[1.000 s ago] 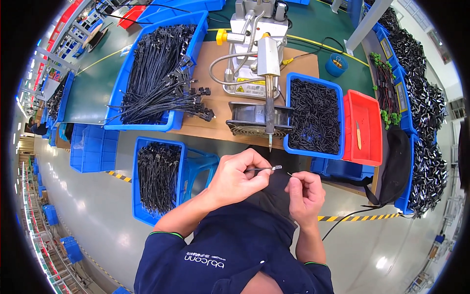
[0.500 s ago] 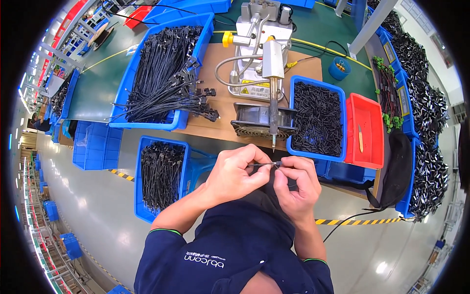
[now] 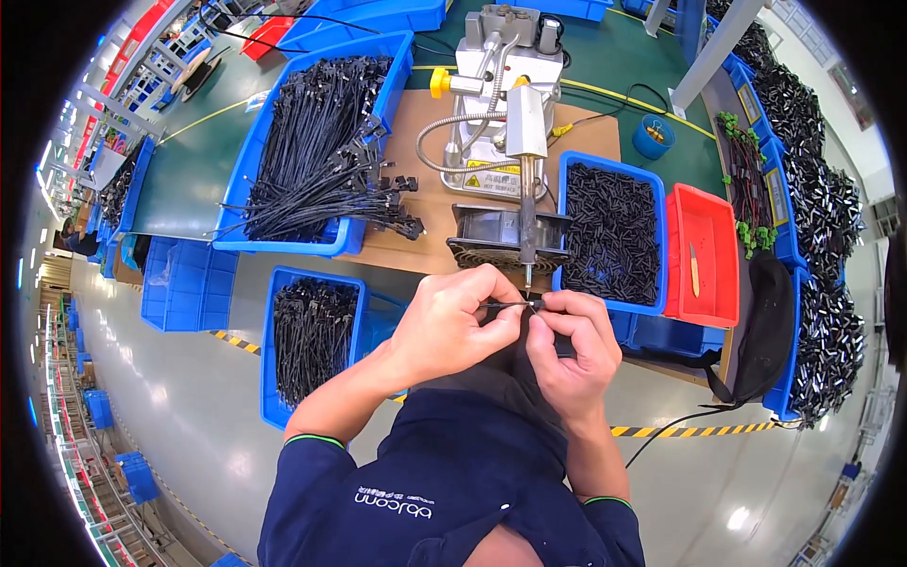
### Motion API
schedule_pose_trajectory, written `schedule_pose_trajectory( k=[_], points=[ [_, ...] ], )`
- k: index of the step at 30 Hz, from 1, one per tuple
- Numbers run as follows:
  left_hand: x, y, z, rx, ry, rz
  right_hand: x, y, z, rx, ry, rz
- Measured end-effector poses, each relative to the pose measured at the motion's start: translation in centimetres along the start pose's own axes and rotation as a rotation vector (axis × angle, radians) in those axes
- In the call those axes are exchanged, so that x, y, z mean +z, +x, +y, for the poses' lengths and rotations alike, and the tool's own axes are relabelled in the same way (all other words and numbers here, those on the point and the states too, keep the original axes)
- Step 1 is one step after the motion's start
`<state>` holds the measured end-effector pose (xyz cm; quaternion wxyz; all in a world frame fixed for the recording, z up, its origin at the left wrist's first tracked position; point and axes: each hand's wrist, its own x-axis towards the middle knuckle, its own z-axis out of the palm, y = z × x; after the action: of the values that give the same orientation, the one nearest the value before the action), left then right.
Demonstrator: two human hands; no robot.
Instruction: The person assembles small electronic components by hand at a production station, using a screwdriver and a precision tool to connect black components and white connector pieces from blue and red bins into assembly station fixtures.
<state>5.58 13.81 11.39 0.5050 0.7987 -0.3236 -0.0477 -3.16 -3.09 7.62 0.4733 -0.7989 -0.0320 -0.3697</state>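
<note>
My left hand (image 3: 453,317) is closed in a pinch on a thin black cable (image 3: 501,304). Opposite it, my right hand (image 3: 574,348) pinches a small black connector (image 3: 537,305) at the cable's end; its finer details are too small to make out. Both hands meet right under the tip of an upright soldering iron (image 3: 528,203). That tip comes down very close to the cable end, and whether they touch I cannot tell. The iron belongs to a white bench soldering machine (image 3: 482,142) with a bent metal hose.
Left of the machine lies a blue bin (image 3: 354,236) of black cables, with another cable-filled bin (image 3: 267,378) lower down. To the right are a blue bin (image 3: 658,236) of short black tubes, a red tray (image 3: 704,298) holding a slim tool, and a small blue cup (image 3: 652,148).
Both hands have risen slightly toward the iron, bringing the cable end and connector up close under its tip. The grips stay the same.
</note>
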Motion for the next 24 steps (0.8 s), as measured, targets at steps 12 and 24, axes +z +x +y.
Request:
schedule_pose_trajectory(
  k=[12,24],
  points=[
    [-0.8,0.8,0.6,-0.046,-0.007,-0.028,0.1,0.9,-0.2,-0.006,0.012,0.006],
    [-0.9,0.9,0.9,-0.032,0.008,-0.021,0.2,1.3,-0.4,-0.005,-0.004,0.001]
  ],
)
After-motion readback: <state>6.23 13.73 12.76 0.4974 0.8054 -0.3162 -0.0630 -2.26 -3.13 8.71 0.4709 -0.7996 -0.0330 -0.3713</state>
